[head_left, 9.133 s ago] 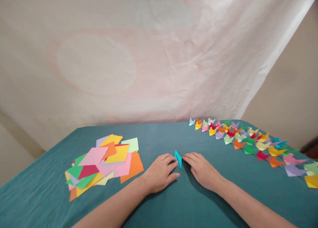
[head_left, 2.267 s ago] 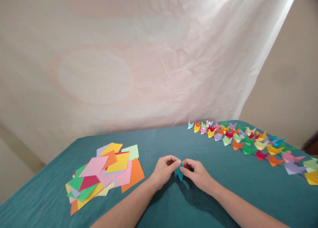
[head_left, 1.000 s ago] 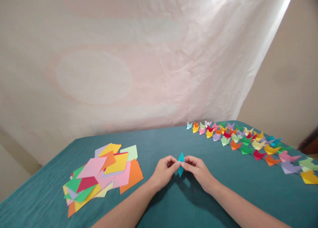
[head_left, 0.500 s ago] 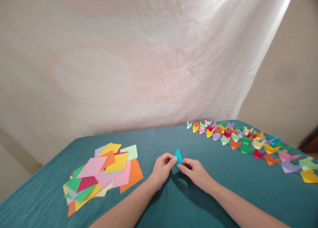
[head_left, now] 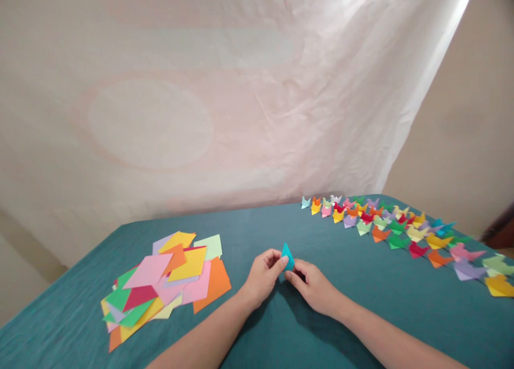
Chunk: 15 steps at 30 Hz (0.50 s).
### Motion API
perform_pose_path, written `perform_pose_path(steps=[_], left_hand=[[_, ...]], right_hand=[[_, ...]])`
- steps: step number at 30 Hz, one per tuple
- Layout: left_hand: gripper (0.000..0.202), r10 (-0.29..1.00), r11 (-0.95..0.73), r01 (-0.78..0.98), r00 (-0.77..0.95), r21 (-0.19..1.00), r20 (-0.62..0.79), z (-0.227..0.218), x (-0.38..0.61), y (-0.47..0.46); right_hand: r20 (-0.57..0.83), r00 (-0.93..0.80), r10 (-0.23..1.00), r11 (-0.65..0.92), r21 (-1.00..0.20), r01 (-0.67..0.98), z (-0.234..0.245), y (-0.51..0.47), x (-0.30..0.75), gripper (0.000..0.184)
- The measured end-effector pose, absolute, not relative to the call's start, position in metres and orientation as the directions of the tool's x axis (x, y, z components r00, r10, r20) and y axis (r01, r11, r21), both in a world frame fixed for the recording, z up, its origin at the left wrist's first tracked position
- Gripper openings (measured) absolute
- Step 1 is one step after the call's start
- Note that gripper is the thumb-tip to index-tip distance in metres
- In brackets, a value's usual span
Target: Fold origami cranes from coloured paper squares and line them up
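Note:
A small folded piece of turquoise paper is held upright between both hands, its pointed tip facing up. My left hand pinches its left side, thumb across the front. From the right, my right hand grips its lower edge with thumb and fingers, covering the bottom of the fold. Both hands are just above the table, casting shadows on the cloth.
A loose pile of coloured paper sheets lies to the left. On the right stand several rows of folded paper birds in many colours. A dark green cloth covers the table, and a pale sheet hangs behind it.
The turquoise paper has turned slightly and sits a little lower. My right thumb has shifted left and down along its lower edge. The left hand has barely moved.

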State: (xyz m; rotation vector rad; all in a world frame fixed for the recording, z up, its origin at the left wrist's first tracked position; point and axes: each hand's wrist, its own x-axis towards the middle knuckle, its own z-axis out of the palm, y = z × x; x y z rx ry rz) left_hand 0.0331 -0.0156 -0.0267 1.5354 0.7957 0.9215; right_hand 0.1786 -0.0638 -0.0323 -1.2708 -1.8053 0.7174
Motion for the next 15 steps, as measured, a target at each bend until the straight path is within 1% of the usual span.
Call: perform_pose_path(steps=[3,6,10,15], left_hand=[[0.033,0.883,-0.168,0.022,0.447,0.986,0.140,-0.0272,0.0336,-0.0152],[0.034,0.891,-0.176,0.035,0.431,0.984,0.144,-0.0287,0.0337,-0.0139],[0.036,0.876,-0.127,0.016,0.471,0.992,0.105,-0.0284,0.0326,-0.0135],[0.038,0.817,-0.110,0.014,0.570,0.994,0.082,-0.0273,0.0304,-0.0146]], right_hand=[[0.289,-0.164,0.943,0.332,-0.794,0.510,-0.0347,-0.0634,0.1778,0.022],[0.269,-0.144,0.952,0.305,-0.837,0.453,-0.0344,-0.0637,0.1783,0.028],[0.242,-0.042,0.969,0.244,-0.929,0.280,-0.0315,-0.0628,0.1823,0.037],[0.212,0.040,0.976,0.211,-0.977,0.022,-0.0305,-0.0584,0.1873,0.033]])
